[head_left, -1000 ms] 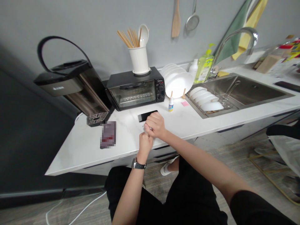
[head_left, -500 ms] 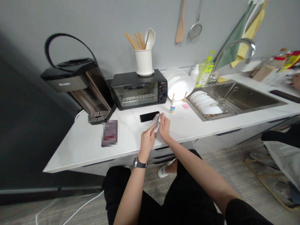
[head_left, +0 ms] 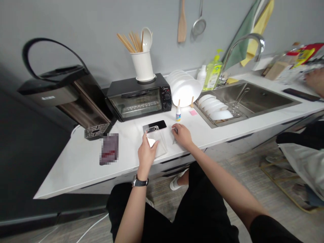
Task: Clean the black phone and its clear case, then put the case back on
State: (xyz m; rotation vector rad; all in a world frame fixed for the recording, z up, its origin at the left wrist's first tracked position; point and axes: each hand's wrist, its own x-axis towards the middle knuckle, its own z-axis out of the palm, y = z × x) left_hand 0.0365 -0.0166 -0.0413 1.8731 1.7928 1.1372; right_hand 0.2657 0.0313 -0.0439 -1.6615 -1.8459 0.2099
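My left hand [head_left: 147, 150] grips a clear phone case [head_left: 160, 143] by its sides, thumb and fingers on opposite edges. A camera cutout shows at the case's far end, and a bright white patch appears in it beside the thumb. The case overlaps the near side of a black phone [head_left: 161, 124] lying flat on the worktop. To the right, my right hand [head_left: 182, 135] rests on the worktop with curled fingers. Something small and dark shows at its fingertips, too small to name. Just behind that hand stands a small white bottle [head_left: 178, 114] with a yellow-and-blue label.
A blurred-out dark packet [head_left: 109, 148] lies left on the white worktop [head_left: 76, 168]. Behind are a water dispenser [head_left: 83, 101], a toaster oven [head_left: 139, 101] and racked plates [head_left: 186, 91]. The sink [head_left: 265, 98] holds bowls. Another person's hand [head_left: 315, 81] is at far right.
My hands have parted: the left has moved down and left with the phone case, now spread flat instead of bunched. The right hand has let go of it and lowered to the worktop.
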